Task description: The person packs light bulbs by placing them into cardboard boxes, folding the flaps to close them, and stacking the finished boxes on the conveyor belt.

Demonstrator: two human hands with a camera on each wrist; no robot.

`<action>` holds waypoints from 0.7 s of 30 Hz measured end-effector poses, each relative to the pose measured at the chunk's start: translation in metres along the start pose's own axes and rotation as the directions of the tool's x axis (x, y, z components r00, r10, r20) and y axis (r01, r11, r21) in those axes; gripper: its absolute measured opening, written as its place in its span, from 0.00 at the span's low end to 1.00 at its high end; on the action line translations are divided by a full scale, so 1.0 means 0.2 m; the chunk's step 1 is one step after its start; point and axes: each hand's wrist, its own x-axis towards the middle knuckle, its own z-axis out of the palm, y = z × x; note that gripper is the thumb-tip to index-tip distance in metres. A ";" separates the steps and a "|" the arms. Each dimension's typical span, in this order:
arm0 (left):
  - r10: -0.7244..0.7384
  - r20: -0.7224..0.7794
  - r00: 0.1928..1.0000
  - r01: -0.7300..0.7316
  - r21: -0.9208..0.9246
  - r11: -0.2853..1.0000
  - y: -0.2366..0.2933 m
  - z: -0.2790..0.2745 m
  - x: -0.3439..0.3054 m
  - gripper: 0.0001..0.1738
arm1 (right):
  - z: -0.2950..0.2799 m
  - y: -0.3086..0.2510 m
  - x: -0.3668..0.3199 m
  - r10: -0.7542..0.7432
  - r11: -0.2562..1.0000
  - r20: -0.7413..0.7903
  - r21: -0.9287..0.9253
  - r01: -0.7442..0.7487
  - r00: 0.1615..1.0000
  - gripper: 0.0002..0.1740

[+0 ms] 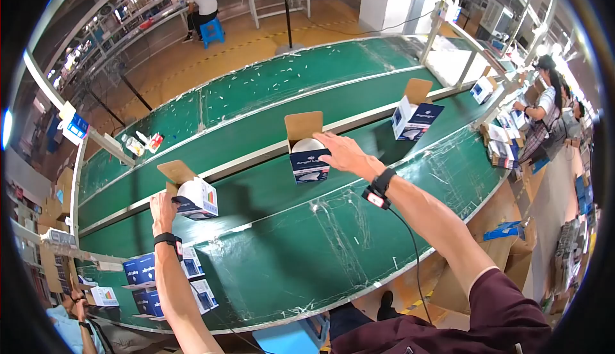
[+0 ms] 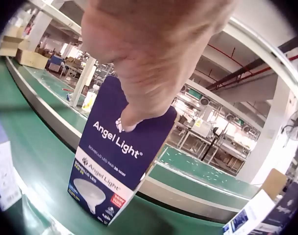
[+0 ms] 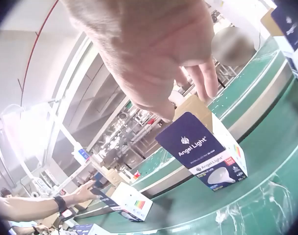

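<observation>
My left hand (image 1: 164, 213) grips an open light-bulb box (image 1: 204, 201) at its left end. In the left wrist view the thumb lies on the dark blue "Angel Light" panel (image 2: 119, 142), and the other fingers are hidden. A white rounded top shows inside this box. Over the middle light-bulb box (image 1: 310, 169) is my right hand (image 1: 349, 154), fingers at the rim beside a white round bulb (image 1: 307, 144). The right wrist view has that hand (image 3: 154, 58) just above the box's raised cardboard flap (image 3: 194, 110), thumb and fingers spread apart.
Another open box (image 1: 410, 120) stands farther right on the green conveyor belt (image 1: 256, 184). Closed boxes (image 1: 146, 290) are stacked at the near left. A metal rail (image 1: 256, 155) runs behind the boxes. Other people (image 1: 544, 101) work at the right and far left.
</observation>
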 end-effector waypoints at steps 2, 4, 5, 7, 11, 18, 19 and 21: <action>0.069 0.114 0.991 -0.062 -0.061 0.996 0.02 -0.07 -0.22 0.18 | 0.07 -0.05 -0.11 0.027 0.999 0.196 -0.042 -0.019 0.980 0.13; 0.223 -0.190 0.956 -0.224 0.015 0.974 0.10 -0.14 0.14 0.15 | 0.05 0.12 0.28 -0.102 0.975 0.111 -0.187 0.122 0.989 0.09; 0.231 -0.186 0.955 -0.231 0.021 0.973 0.21 -0.19 0.04 0.15 | 0.04 0.13 0.17 -0.111 0.977 0.119 -0.166 0.130 0.987 0.09; 0.219 -0.116 0.969 -0.214 0.057 0.975 0.44 -0.32 -0.15 0.17 | -0.07 0.19 -0.06 -0.143 0.989 0.028 -0.019 0.143 0.989 0.10; 0.116 0.017 0.993 -0.112 -0.150 0.982 0.96 -0.44 -0.58 0.16 | -0.52 0.23 -0.56 -0.185 0.974 -0.028 0.125 0.187 0.982 0.18; 0.113 0.149 0.982 0.000 -0.606 0.796 1.92 -0.26 -1.09 0.24 | -0.58 0.70 -1.02 -0.258 0.962 0.115 0.127 0.243 0.959 0.14; 0.105 0.162 0.981 0.028 -0.659 0.752 2.04 -0.29 -1.13 0.26 | -0.61 0.73 -1.03 -0.261 0.961 0.096 0.120 0.250 0.960 0.14; 0.072 0.255 0.964 0.168 -0.800 0.577 2.17 -0.38 -1.22 0.28 | -0.68 0.67 -1.11 -0.271 0.960 0.049 -0.066 0.274 0.961 0.21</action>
